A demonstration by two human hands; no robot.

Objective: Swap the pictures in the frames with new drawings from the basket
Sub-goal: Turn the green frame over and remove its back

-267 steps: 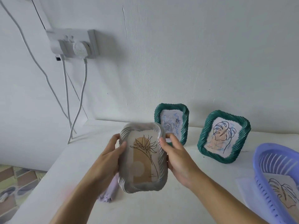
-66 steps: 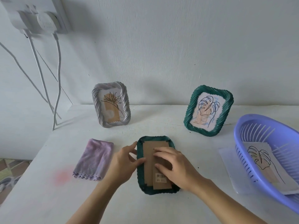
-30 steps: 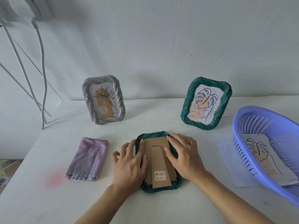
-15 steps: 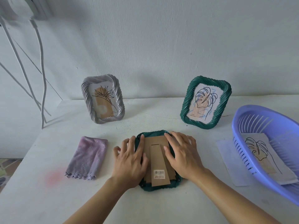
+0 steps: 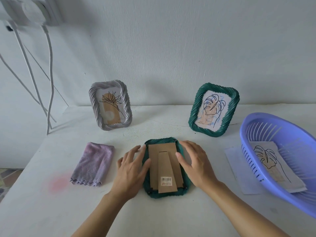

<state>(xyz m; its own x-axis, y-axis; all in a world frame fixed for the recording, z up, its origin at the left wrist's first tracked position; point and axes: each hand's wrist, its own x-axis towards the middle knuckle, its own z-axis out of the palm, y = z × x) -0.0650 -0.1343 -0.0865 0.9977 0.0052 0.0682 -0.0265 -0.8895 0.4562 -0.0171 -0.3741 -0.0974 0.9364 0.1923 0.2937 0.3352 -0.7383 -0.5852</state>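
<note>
1. Table (image 5: 153, 218): white top, and both of your forearms come in from the near edge.
2. Your left hand (image 5: 132, 170) lies flat with the fingers straight and a little spread. They rest on the left rim of the face-down green frame (image 5: 171, 195), and the thumb sits at the edge of the cardboard backing (image 5: 153, 161).
3. Your right hand (image 5: 196, 165) has relaxed, lightly arched fingers laid over the frame's right rim, with the thumb tip touching the backing's right edge. It grips nothing.
4. The face-down frame sits on the table between your hands, centre near. Its brown stand flap (image 5: 166, 168) lies flat on the backing and carries a barcode sticker (image 5: 166, 181) near its lower end.
5. Purple cloth (image 5: 94, 165): folded, left of your left hand and apart from it. There is a faint pink stain (image 5: 58, 183) near its front left corner.
6. Blue basket (image 5: 256, 117): at the right, tilted, resting on a white sheet (image 5: 237, 170). A leaf drawing (image 5: 266, 158) lies inside it.
7. Grey frame (image 5: 93, 106): upright at the back left, with a flower drawing in it.
8. Upright green frame (image 5: 193, 115): at the back right, leaning back, with a leaf drawing with blue scribbles in it.
9. Wall socket (image 5: 32, 11): top left, blurred, with white cables (image 5: 49, 74) hanging down from it.
</note>
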